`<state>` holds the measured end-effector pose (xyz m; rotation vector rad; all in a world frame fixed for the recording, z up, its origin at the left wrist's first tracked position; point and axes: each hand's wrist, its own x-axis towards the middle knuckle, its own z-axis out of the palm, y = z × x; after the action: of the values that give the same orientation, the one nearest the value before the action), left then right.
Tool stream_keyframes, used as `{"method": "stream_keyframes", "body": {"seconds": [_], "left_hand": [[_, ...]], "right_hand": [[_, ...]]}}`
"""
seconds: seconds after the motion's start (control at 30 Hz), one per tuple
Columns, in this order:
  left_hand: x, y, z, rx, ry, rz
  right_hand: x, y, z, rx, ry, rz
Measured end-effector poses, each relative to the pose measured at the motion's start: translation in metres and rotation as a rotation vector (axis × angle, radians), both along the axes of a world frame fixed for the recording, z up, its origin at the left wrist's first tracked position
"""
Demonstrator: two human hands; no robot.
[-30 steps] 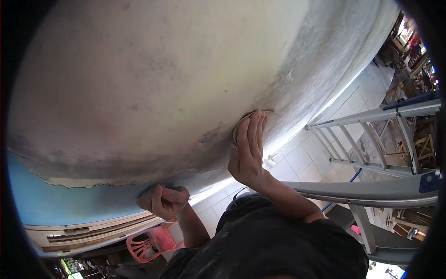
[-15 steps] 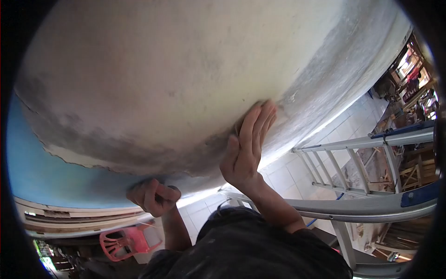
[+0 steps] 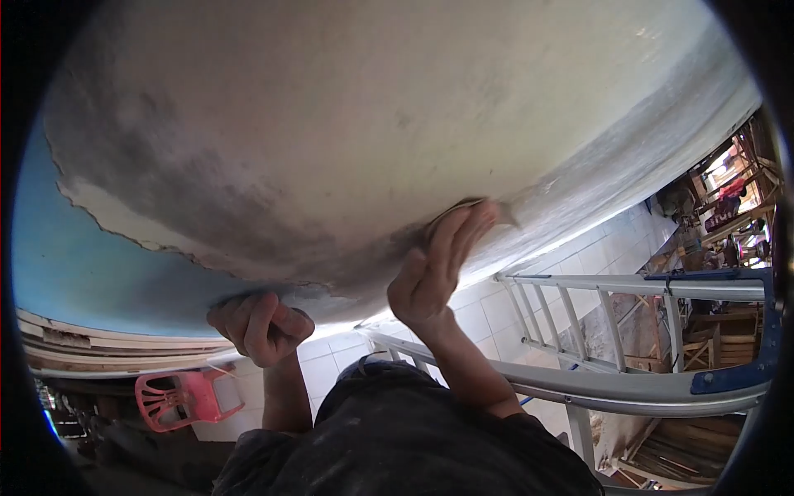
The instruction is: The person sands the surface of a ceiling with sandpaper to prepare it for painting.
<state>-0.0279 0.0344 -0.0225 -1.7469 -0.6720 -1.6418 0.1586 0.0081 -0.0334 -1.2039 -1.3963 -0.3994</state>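
My right hand (image 3: 430,273) lies with long, straight fingers against a cream, grey-smudged wall (image 3: 372,107). Under those fingers is a thin sheet of sandpaper (image 3: 508,217), by its look, with its edges sticking out past the fingertips. My left hand (image 3: 260,328) is curled into a fist, knuckles at the wall where blue paint (image 3: 124,273) meets the bare patch. Whatever that fist may hold is hidden. A ragged, flaked paint edge (image 3: 149,244) runs along the wall to the left of my hands.
An aluminium ladder (image 3: 595,382) with blue end caps stands close on my right. A pink plastic chair (image 3: 186,398) is below left, near stacked boards (image 3: 107,351). White floor tiles (image 3: 488,314) lie beneath; wooden clutter (image 3: 736,331) fills the far right.
The view has shifted, so the ladder and chair sit further left. My right hand has tilted on the wall, and more of the sheet's edge shows. The left fist stays at the wall.
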Motion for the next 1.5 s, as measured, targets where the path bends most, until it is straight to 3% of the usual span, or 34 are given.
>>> {"method": "stream_keyframes", "body": {"seconds": [0.07,0.1,0.17,0.3,0.47,0.67,0.7,0.83,1.07,1.27,1.4,1.5], "left_hand": [[0.001,0.000,0.001,-0.005,0.008,0.004],[0.001,-0.001,0.003,-0.001,0.012,0.006],[0.000,0.000,0.004,0.006,0.018,0.008],[0.000,0.000,0.001,0.003,0.024,0.006],[-0.004,-0.001,-0.003,-0.049,-0.004,0.038],[-0.005,-0.004,-0.004,-0.065,0.021,0.033],[-0.005,-0.002,-0.005,-0.052,0.015,0.020],[-0.002,0.002,0.001,0.021,0.012,-0.013],[-0.003,0.000,0.001,-0.008,-0.006,0.029],[-0.004,0.001,-0.004,-0.010,-0.014,0.024],[-0.002,0.002,-0.002,0.009,-0.024,0.030],[-0.005,0.002,-0.003,0.024,0.011,-0.004]], "right_hand": [[-0.008,-0.006,-0.032,-0.063,-0.044,0.031],[-0.003,-0.004,-0.031,-0.067,-0.220,-0.014],[0.007,-0.002,-0.019,-0.052,-0.243,-0.032],[0.008,0.004,0.019,0.008,-0.195,-0.061],[0.000,0.002,-0.014,-0.019,-0.217,-0.033],[0.009,0.008,0.023,0.032,-0.191,-0.111],[0.002,0.003,0.013,0.017,-0.044,-0.067],[-0.005,-0.004,-0.036,-0.046,-0.122,-0.033],[0.008,0.008,0.024,0.078,0.017,-0.058],[-0.009,-0.011,-0.033,-0.123,-0.170,-0.011],[0.022,0.003,0.030,0.007,-0.147,-0.087],[0.015,0.010,0.039,0.055,-0.032,-0.117]]}}
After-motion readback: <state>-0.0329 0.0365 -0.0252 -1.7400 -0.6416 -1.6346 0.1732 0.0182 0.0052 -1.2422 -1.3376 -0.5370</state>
